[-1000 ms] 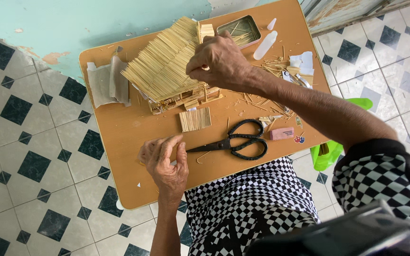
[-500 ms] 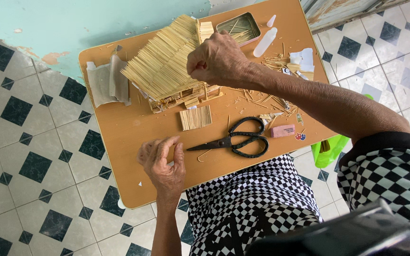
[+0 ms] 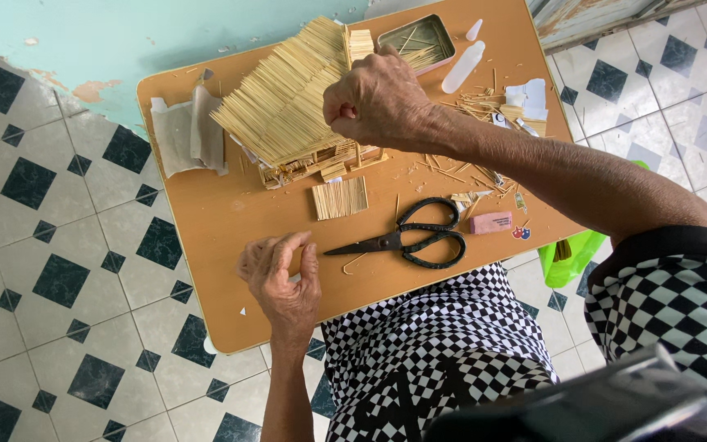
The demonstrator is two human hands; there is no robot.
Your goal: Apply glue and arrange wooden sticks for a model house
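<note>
The stick house [image 3: 292, 102], its pale roof made of thin sticks laid side by side, sits under and just left of the right hand [image 3: 378, 100], whose fingers curl shut against the roof's edge. The roof sticks run from the table's far edge toward the person. The left hand [image 3: 281, 277] rests loosely curled, fingertips pressed together; whether it pinches anything cannot be told, with black scissors [image 3: 407, 238] just to its right.

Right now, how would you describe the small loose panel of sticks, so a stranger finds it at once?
Start at the orange-brown table and find the stick house under the right hand. Just below it, above the black scissors, lies the small flat panel. It alone is a loose, neat rectangle of side-by-side sticks.
</note>
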